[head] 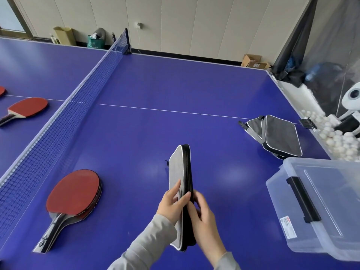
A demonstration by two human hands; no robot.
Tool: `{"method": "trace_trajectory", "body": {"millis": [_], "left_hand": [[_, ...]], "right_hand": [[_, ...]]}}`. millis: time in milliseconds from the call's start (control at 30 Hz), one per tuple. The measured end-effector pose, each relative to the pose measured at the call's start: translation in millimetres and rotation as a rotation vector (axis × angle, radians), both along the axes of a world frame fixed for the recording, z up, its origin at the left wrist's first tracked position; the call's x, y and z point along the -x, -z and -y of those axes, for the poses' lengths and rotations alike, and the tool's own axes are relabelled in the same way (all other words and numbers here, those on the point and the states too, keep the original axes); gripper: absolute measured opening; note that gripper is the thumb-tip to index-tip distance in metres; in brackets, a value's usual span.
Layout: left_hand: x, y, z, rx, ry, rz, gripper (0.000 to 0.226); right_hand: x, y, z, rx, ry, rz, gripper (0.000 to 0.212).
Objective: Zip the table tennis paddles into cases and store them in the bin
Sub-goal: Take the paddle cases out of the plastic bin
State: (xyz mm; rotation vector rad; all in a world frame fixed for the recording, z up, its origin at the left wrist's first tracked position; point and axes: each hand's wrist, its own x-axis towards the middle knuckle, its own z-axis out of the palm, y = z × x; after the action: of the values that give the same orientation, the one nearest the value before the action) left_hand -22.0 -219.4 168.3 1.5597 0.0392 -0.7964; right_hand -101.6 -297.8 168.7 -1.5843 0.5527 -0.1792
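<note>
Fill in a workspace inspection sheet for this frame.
Surface: blue table tennis table with net.
Job's things: held case on edge; spare cases stacked; stacked paddles near the net; more paddles beyond it; clear bin, lid on.
Clutter: white balls at the table's right edge.
Grippers: left hand and right hand grip the case.
Cables: wall cord.
Surroundings: cardboard boxes, dark curtain.

Table (175,84) is deep blue with a thin white line, paddles (76,193) red, cases (178,172) grey with black edges and white piping, bin (319,207) clear with black latch.
</note>
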Motion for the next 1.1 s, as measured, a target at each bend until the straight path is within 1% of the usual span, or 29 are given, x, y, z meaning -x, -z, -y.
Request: {"method": "trace_trajectory", "body": {"millis": [100, 167, 233, 300, 367, 467, 633, 800, 933, 1000, 1033, 1100], "left_hand": [[-9, -2, -15, 0.059, 0.007, 0.001, 0.044], [-20, 1, -30, 0.062, -0.082, 0.039, 0.036], [-33, 7, -52, 0.022, -0.201, 0.082, 0.028], [-43, 15, -74, -0.028, -0.248, 0.090, 0.024], [-49, 27, -94, -0.080, -0.246, 0.078, 0.032], [-51, 50, -117, -0.193, -0.233, 0.071, 0.048], [-53, 87, -147, -0.322, -0.308, 0.071, 0.050], [-54, 117, -156, -0.431, -0.281, 0.079, 0.049], [-55, 128, -150, -0.544, -0.294, 0.143, 0.048], [-56, 135, -148, -0.582, -0.277, 0.159, 0.049], [-56, 138, -148, -0.594, -0.268, 0.166, 0.050], [-55, 143, -146, -0.618, -0.261, 0.190, 0.051]], "right_hand": [[5, 7, 12, 0.047, 0.040, -0.013, 0.024], [12, 15, 29, 0.046, 0.082, -0.038, 0.025], [21, 20, 48, -0.044, 0.112, -0.074, 0.026], [30, 25, 66, -0.159, 0.153, -0.085, 0.028], [36, 31, 79, -0.222, 0.176, -0.105, 0.029], [41, 42, 91, -0.246, 0.183, -0.161, 0.030], [46, 74, 106, -0.216, 0.271, -0.300, 0.029], [45, 107, 103, -0.108, 0.305, -0.468, 0.027], [46, 125, 100, 0.093, 0.269, -0.633, 0.020], [46, 128, 98, 0.158, 0.253, -0.663, 0.019], [46, 129, 98, 0.187, 0.243, -0.672, 0.020], [46, 134, 97, 0.237, 0.215, -0.701, 0.030]]}}
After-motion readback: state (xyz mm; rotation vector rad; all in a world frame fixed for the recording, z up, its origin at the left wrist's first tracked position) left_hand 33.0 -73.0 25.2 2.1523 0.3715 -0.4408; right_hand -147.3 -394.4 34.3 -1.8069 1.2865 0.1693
